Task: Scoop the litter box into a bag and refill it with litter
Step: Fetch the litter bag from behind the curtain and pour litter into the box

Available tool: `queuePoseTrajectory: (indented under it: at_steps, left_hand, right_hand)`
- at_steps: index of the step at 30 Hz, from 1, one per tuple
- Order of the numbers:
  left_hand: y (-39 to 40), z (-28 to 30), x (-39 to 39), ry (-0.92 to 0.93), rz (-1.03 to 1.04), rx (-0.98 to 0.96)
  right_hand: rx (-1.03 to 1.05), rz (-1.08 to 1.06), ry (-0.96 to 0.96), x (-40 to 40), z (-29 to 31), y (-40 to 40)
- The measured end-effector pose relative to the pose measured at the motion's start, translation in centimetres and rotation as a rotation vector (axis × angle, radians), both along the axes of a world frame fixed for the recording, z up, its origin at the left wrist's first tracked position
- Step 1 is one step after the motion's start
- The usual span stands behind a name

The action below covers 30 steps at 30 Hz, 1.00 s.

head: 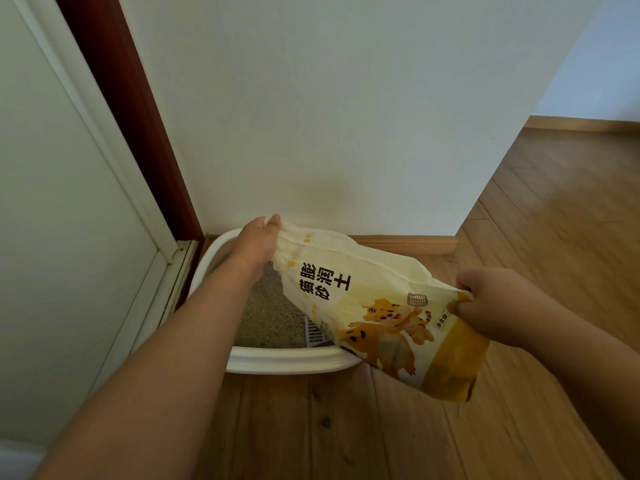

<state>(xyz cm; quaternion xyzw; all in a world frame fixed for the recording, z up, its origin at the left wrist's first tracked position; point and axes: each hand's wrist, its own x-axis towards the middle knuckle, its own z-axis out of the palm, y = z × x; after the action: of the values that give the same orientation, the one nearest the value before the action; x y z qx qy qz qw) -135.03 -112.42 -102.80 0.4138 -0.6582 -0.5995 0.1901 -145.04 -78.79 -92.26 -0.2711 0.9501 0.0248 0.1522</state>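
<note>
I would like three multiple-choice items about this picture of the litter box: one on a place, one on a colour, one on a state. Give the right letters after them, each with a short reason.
1. Where does the litter box stand?
A. On the wooden floor, in the corner by the wall and door frame
B. On a table
C. In the middle of the room

2. Which colours does the litter bag have?
A. Blue and grey
B. Cream and yellow, with orange cartoon tigers
C. Plain black

3. How is the bag held?
A. It lies flat on the floor
B. One hand alone holds it
C. The left hand and right hand grip opposite ends, above the box

Answers:
1 A: floorboards, wall and frame surround it.
2 B: the print shows these.
3 C: both hands pinch the bag.
</note>
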Motion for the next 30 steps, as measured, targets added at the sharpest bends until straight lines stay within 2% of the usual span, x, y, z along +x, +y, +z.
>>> queuePoseTrajectory:
  at_steps: [14, 22, 30]
  left_hand:
    - [-2.2, -3.5, 0.1, -0.127, -0.012, -0.004]
    - [-0.4, -1.9, 0.6, -0.183, -0.021, -0.031]
    - [-0.8, -1.6, -0.4, -0.099, -0.031, 0.025]
  right_hand:
    - [-0.024, 0.016, 0.014, 0.5, 0.5, -0.4]
    - [-0.013, 0.017, 0.002, 0.5, 0.7, -0.4]
    - [0.035, 0.019, 0.002, 0.7, 0.9, -0.1]
